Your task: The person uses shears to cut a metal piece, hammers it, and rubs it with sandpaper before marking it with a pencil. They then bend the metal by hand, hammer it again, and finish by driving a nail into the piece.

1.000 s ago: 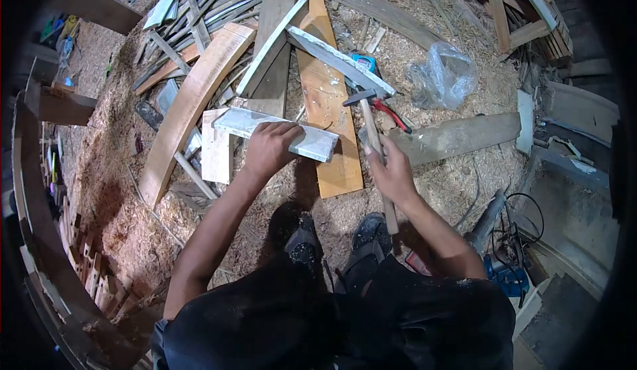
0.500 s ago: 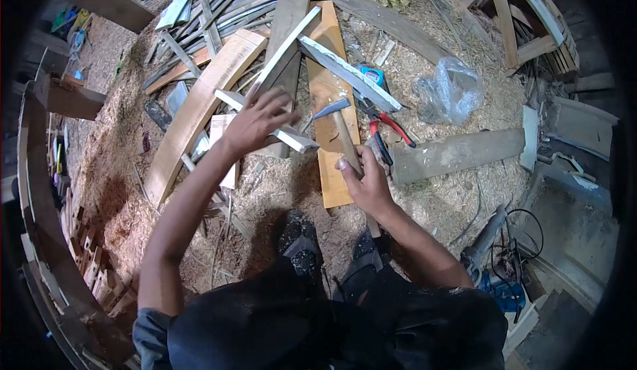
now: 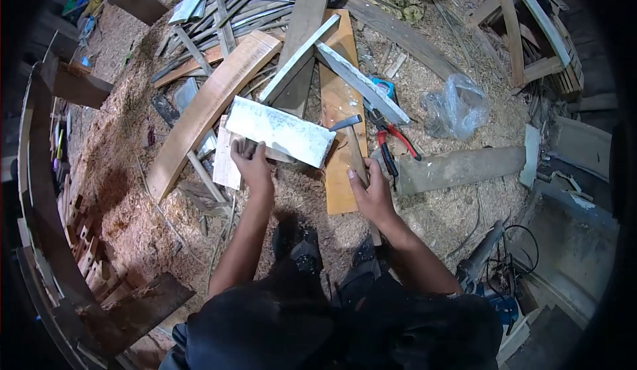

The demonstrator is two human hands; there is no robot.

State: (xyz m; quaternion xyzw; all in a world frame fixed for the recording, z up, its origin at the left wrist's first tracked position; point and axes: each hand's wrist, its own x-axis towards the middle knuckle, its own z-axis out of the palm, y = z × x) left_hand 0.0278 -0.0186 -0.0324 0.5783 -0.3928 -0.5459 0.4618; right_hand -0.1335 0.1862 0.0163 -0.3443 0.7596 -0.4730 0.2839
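Note:
My left hand (image 3: 253, 167) grips the lower edge of a short white-painted board (image 3: 279, 131), whose broad, worn face is turned up toward me. A hammer (image 3: 357, 151) is in my right hand (image 3: 375, 194), fingers wrapped round its wooden handle; the metal head lies close to the board's right end. Beyond them, two white-edged boards (image 3: 361, 81) meet in an inverted V. Beneath the hammer lies an orange-brown plank (image 3: 342, 194). Red-and-black pliers (image 3: 388, 141) rest right of the hammer, below a blue tape measure (image 3: 383, 89).
Wood shavings cover the floor. A curved plank (image 3: 212, 114) lies to the left, with a pile of thin slats (image 3: 245, 18) behind. On the right are a clear plastic bag (image 3: 458, 108), a grey board (image 3: 464, 169), a corded power tool (image 3: 484, 257) and a wooden frame (image 3: 524, 31).
The board under my left hand has turned from edge-on to broad face up. My left hand has moved from above it to its lower edge. The hammer stays in my right hand.

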